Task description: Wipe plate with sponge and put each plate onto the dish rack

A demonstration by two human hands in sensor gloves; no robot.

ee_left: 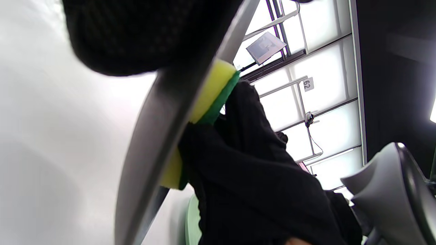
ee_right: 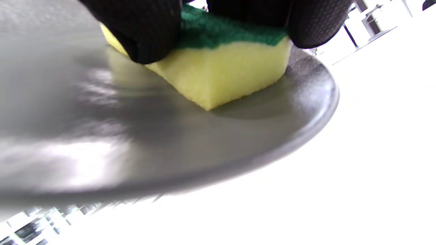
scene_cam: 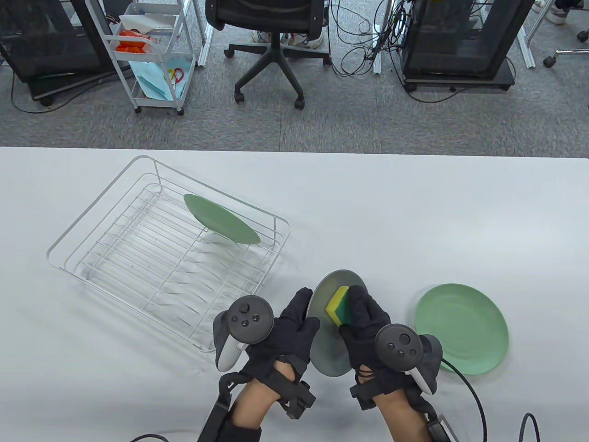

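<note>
While the left hand (scene_cam: 280, 331) is gripping the grey plate (scene_cam: 329, 340) by its left rim, fingers curled round the edge and holding it tilted up off the table (scene_cam: 414, 221), the right hand (scene_cam: 368, 322) is pinching the sponge (scene_cam: 338, 306) and pressing its yellow face against the upper part of the plate, low in the middle of the table view.

One green plate (scene_cam: 221, 224) is already standing in the dish rack (scene_cam: 115, 239) at centre left; another green plate (scene_cam: 462, 327) is lying flat at lower right, just beside the right hand, waiting its turn.

The danger looks plain enough. The plate is being held by one edge only, so a hard push from the sponge could twist it out of those fingers and drop it onto the table. A wide stroke to the right could also knock the waiting plate.

The right wrist view is showing what the table view cannot: the sponge (ee_right: 221, 71) sitting flush on the glossy plate (ee_right: 170, 143), gloved fingertips (ee_right: 143, 30) clamped on either side of its green scouring layer. The left wrist view is giving the edge-on angle, plate (ee_left: 153, 136) steeply tilted with the sponge (ee_left: 211, 88) squeezed between it and the right hand (ee_left: 259, 177).
</note>
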